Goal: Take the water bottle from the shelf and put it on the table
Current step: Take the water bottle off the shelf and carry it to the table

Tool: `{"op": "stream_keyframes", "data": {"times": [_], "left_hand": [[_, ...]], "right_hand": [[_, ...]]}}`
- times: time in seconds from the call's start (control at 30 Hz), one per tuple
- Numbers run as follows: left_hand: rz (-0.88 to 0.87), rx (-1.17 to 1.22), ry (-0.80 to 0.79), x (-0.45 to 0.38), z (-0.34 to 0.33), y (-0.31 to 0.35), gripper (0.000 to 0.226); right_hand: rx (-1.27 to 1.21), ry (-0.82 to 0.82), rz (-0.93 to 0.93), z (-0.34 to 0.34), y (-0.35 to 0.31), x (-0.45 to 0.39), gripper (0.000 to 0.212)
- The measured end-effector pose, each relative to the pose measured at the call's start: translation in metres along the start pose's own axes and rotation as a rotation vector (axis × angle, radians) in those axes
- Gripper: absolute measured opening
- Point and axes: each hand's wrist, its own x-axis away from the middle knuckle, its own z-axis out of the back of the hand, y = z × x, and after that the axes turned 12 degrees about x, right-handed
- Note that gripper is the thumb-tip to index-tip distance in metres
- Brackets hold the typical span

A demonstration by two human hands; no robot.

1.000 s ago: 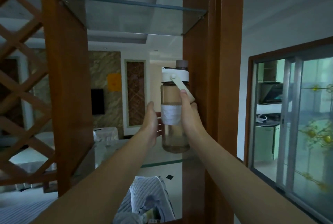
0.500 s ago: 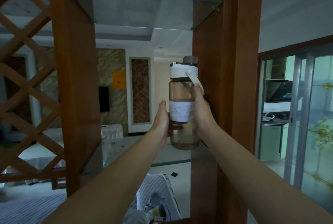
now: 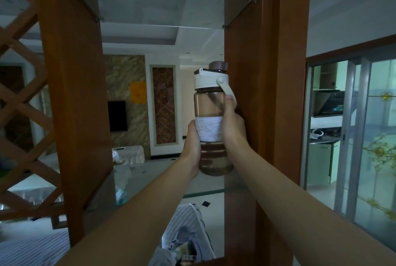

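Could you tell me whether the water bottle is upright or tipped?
Upright: the water bottle stands vertical, white lid on top, between left hand and right hand.

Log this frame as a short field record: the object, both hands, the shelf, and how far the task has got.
object: water bottle, upright, brown-tinted clear body, white lid with carry loop, white band round the middle
left hand: wrapped on the bottle's lower left side
right hand: wrapped on its right side, thumb up by the loop
shelf: lower glass shelf between wooden posts, another glass shelf above
bottle on shelf or lifted: cannot tell
task stage: bottle gripped at the shelf, no table in view
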Motion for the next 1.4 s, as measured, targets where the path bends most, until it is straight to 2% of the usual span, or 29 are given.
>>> {"op": "stream_keyframes", "data": {"times": [0.27,0.4,0.5,0.77,1.03,1.27,1.4], "left_hand": [[-0.005,-0.003,0.027,0.0,0.0,0.0,0.064],[-0.021,-0.017,0.09,0.005,-0.005,0.002,0.06],[-0.03,-0.015,0.16,0.012,-0.009,0.002,0.059],[-0.062,0.007,0.221,0.04,-0.024,0.011,0.055],[-0.119,-0.022,0.23,0.079,-0.046,0.023,0.058],[-0.16,0.001,0.234,0.106,-0.077,0.026,0.062],[-0.168,-0.004,0.233,0.119,-0.1,0.022,0.063]], "right_hand": [[0.005,0.0,-0.007,-0.001,0.0,-0.003,0.056],[-0.012,0.009,0.003,-0.001,0.0,0.001,0.054],[-0.015,0.012,0.014,-0.001,0.001,0.006,0.057],[-0.033,0.005,0.052,0.003,-0.004,0.024,0.072],[-0.016,-0.026,0.144,0.022,-0.025,0.053,0.062],[-0.03,-0.038,0.177,0.052,-0.043,0.074,0.069],[-0.039,-0.048,0.201,0.075,-0.05,0.083,0.063]]}}
